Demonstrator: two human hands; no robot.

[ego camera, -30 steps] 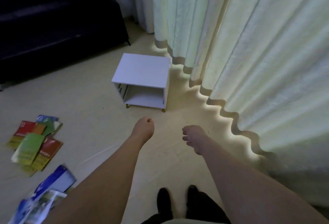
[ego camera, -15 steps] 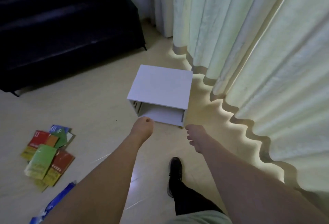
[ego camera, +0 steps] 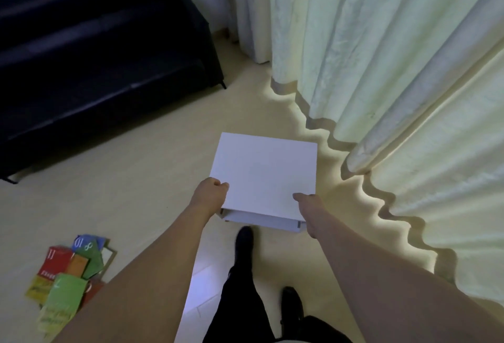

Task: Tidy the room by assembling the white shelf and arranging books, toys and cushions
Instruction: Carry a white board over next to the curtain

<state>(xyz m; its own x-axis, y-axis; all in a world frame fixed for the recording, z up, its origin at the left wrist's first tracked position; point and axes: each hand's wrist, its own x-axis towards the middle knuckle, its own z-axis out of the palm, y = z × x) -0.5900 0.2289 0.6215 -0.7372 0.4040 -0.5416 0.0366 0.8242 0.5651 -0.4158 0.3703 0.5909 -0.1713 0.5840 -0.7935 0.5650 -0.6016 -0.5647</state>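
Both hands grip the white shelf (ego camera: 264, 176) top panel: left hand (ego camera: 211, 192) curled at its 7 o'clock corner, right hand (ego camera: 306, 202) at 5 o'clock. Shelf on floor (ego camera: 136, 179) beside curtain (ego camera: 395, 70); books (ego camera: 68, 274) scattered at 8 o'clock.

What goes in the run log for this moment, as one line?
stage: grasping shelf | left hand: grips white shelf left edge | right hand: grips right edge | books: scattered on floor

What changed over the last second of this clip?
The person stepped up to the white shelf; the left hand and right hand, which hung free before, now hold its top panel's near corners. The books stayed scattered on the floor.
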